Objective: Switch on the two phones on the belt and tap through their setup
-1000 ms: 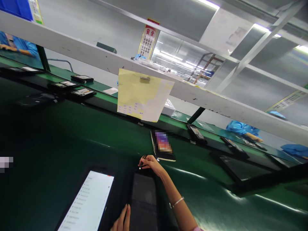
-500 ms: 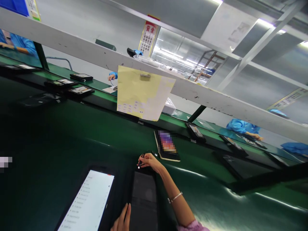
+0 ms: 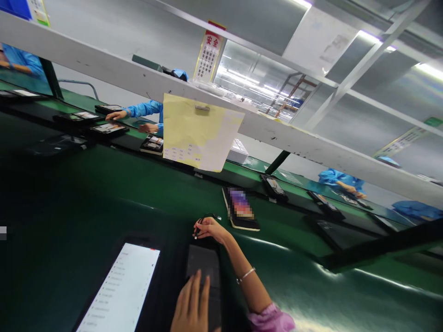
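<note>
A dark tablet (image 3: 202,267) lies on the green belt (image 3: 104,193) in front of me. My left hand (image 3: 192,304) rests flat on it, fingers stretched out. My right hand (image 3: 209,228) is at the tablet's far edge, fingers pinched round a thin black cable plug (image 3: 197,229). To the left lies a second tablet (image 3: 119,290) with a lit white screen. A phone with a lit screen (image 3: 240,210) lies just beyond my right hand.
A white beam (image 3: 294,138) crosses overhead with a yellow paper sheet (image 3: 199,133) clipped to it. Across the line, a person in blue sleeves (image 3: 141,110) reaches toward devices (image 3: 107,129). More dark devices (image 3: 325,205) sit along the far belt at right.
My left hand has slid up onto the dark tablet. A person's blue-sleeved arms have come into view across the line. My right hand stays at the tablet's far edge.
</note>
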`<move>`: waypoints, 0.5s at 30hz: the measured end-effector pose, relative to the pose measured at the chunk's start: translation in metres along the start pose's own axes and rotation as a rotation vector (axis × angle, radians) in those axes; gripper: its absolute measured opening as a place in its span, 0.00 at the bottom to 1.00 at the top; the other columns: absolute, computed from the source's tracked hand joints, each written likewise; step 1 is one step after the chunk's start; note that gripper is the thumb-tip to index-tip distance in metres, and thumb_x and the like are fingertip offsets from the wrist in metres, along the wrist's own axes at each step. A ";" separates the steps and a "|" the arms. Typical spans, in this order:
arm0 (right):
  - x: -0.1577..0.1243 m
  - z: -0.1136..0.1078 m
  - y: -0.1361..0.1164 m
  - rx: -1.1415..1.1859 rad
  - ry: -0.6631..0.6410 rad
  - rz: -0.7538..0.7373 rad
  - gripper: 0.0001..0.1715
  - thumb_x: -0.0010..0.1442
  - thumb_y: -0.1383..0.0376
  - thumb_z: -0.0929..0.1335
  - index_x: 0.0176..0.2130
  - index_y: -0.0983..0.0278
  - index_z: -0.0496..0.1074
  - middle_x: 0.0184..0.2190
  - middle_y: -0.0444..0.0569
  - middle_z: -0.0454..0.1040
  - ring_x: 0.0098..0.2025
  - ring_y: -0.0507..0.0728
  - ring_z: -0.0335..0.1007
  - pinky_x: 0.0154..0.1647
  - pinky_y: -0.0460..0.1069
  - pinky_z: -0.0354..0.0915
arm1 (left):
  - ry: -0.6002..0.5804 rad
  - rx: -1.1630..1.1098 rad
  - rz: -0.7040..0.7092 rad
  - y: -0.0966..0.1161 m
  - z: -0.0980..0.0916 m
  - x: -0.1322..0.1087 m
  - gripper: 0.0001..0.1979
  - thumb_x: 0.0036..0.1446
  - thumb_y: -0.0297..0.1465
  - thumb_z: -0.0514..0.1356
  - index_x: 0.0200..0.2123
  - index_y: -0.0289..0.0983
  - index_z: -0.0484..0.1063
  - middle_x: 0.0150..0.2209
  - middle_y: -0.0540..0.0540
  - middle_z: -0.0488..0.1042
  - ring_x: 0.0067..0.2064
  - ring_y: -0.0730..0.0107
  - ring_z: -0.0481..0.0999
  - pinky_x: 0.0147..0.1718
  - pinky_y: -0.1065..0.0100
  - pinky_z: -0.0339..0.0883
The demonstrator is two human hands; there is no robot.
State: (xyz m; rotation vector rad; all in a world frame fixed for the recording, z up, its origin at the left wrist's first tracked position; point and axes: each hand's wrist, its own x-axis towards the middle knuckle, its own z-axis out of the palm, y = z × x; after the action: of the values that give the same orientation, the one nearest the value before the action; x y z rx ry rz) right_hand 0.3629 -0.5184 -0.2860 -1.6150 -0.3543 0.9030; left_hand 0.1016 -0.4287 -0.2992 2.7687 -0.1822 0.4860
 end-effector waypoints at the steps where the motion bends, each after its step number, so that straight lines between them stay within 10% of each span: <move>1: 0.000 0.000 0.000 0.007 0.005 0.002 0.13 0.68 0.58 0.71 0.44 0.67 0.75 0.39 0.47 0.78 0.40 0.56 0.77 0.45 0.56 0.75 | -0.168 -0.074 0.058 0.005 0.000 0.023 0.35 0.57 0.35 0.63 0.67 0.34 0.64 0.67 0.35 0.66 0.65 0.44 0.70 0.59 0.52 0.71; 7: 0.000 0.001 -0.003 0.048 0.040 -0.011 0.13 0.69 0.58 0.71 0.42 0.67 0.75 0.38 0.47 0.78 0.40 0.56 0.77 0.45 0.56 0.75 | -0.313 -0.050 -0.018 0.022 0.021 0.131 0.23 0.61 0.34 0.65 0.57 0.32 0.72 0.57 0.37 0.76 0.61 0.53 0.73 0.62 0.47 0.65; 15: -0.001 0.000 -0.004 0.110 0.054 -0.045 0.12 0.69 0.58 0.71 0.42 0.67 0.75 0.38 0.47 0.78 0.41 0.56 0.78 0.46 0.56 0.75 | -0.306 -0.022 -0.050 0.015 0.032 0.129 0.19 0.63 0.38 0.64 0.53 0.34 0.72 0.53 0.40 0.76 0.57 0.55 0.74 0.58 0.47 0.66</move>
State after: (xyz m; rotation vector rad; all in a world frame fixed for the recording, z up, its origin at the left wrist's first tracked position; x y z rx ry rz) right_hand 0.3637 -0.5176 -0.2816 -1.5215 -0.2972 0.8292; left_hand 0.2293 -0.4630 -0.2781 2.8041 -0.1865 0.0442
